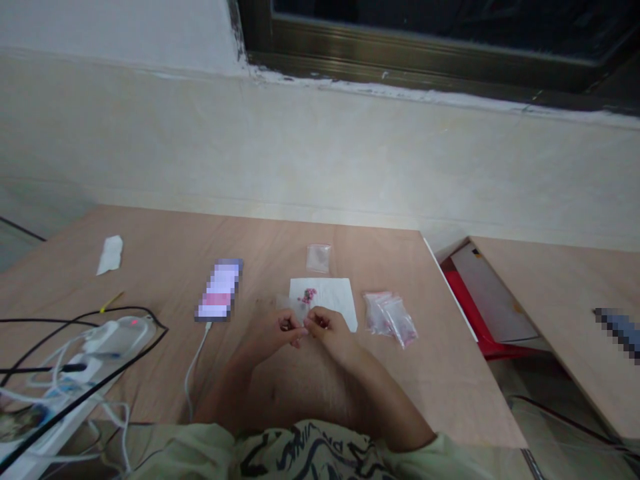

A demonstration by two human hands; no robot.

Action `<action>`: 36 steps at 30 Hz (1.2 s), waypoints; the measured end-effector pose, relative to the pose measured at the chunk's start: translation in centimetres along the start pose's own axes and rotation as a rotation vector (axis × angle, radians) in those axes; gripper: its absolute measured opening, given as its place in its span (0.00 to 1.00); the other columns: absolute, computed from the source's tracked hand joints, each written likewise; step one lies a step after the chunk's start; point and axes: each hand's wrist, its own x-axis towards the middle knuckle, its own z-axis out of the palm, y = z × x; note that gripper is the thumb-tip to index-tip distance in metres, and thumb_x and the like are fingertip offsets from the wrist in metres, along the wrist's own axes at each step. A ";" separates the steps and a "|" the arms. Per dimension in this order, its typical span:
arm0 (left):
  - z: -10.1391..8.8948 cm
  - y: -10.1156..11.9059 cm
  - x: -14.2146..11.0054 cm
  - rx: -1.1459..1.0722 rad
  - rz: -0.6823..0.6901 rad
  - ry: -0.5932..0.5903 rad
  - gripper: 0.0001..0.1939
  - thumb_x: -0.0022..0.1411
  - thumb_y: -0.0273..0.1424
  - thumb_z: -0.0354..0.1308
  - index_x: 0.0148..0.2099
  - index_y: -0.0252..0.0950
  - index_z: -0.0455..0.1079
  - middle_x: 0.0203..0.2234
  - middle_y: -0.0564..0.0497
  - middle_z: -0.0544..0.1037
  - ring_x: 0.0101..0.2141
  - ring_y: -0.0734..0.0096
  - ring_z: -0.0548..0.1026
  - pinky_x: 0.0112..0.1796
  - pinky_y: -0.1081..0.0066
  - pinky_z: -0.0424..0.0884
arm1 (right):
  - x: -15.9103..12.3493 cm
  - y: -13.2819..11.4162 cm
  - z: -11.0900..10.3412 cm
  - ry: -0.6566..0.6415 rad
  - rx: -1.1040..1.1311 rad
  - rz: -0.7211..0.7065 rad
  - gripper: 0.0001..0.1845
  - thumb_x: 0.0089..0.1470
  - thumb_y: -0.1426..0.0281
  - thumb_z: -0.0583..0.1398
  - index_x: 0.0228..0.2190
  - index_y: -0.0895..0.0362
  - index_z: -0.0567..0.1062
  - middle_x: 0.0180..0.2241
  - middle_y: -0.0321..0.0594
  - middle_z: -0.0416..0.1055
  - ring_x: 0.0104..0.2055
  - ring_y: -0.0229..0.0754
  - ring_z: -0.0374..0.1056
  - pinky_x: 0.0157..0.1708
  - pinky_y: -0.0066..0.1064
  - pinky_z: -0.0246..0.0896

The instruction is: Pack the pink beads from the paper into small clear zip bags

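Note:
My left hand (277,331) and my right hand (331,331) meet in front of me over the wooden table, both closed in a pinch with fingertips together. What they pinch is too small to make out. Just beyond my left fingers shows a piece of clear plastic (285,303), and I cannot tell whether they hold it. Past my hands lies a white sheet of paper (334,293), partly covered by my right hand. A small cluster of pink and dark pieces (307,295) rests on it.
Behind the paper is a flat clear zip bag (319,258). Several filled zip bags (390,317) overlap at the right. A phone (219,290) with a white cable lies left, near a power strip (113,347) with tangled cords. Crumpled tissue (110,255) sits farther back.

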 end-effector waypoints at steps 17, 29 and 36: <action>-0.3 0.9 -0.9 -0.005 -0.004 0.335 0.11 0.44 0.29 0.54 0.18 0.36 0.54 0.10 0.63 0.59 0.14 0.78 0.67 0.16 0.78 0.62 | -0.5 -0.6 0.7 0.035 0.074 0.124 0.10 0.38 0.73 0.53 0.11 0.58 0.64 0.13 0.31 0.58 0.19 0.32 0.53 0.21 0.25 0.46; -0.9 1.1 -1.2 0.598 0.311 0.212 0.23 0.46 0.20 0.47 0.47 0.36 0.60 0.44 0.46 0.68 0.44 0.65 0.66 0.45 0.62 0.63 | -1.4 -0.6 1.3 0.063 -0.100 0.093 0.08 0.37 0.75 0.52 0.12 0.58 0.61 0.13 0.30 0.56 0.18 0.31 0.51 0.19 0.23 0.44; -1.7 2.8 -2.3 0.587 0.289 -0.102 0.27 0.52 0.32 0.53 0.55 0.38 0.53 0.51 0.46 0.63 0.51 0.65 0.61 0.51 0.63 0.58 | -0.1 -0.7 0.1 0.047 0.111 0.162 0.11 0.40 0.73 0.50 0.11 0.58 0.62 0.12 0.31 0.58 0.16 0.31 0.53 0.19 0.24 0.47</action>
